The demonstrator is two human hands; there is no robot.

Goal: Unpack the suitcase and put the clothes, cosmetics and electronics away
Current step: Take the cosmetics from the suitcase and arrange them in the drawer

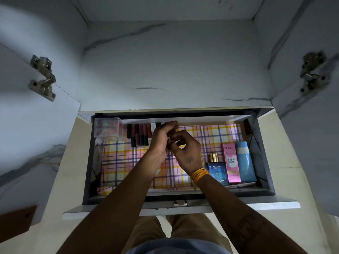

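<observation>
Nearest the camera are the person's tan trousers (146, 233) and two bare forearms reaching forward over the grey front panel of an open drawer (238, 206), which carries a small metal latch (180, 203). The drawer floor is covered by a pink, yellow and purple checked paper liner (128, 162). At the near right stand a blue perfume bottle with a gold cap (217, 171), a pink Pond's BB cream carton (231, 162) and a light blue squeeze tube (244, 160), side by side and touching or nearly so. The right hand (187, 151), with orange bangles (200, 175) on its wrist, has its fingers curled; the left hand (161, 140) meets it just beyond, fingers bent too. Whether either one pinches something small I cannot tell, since the fingers hide the gap. Farther back on the left lies a row of dark red and black lipstick tubes (139, 134), and beside it a clear plastic box (107, 128) in the far left corner. Beyond the drawer rises the white marbled cupboard interior (174, 61), with metal door hinges (43, 77) on both sides
</observation>
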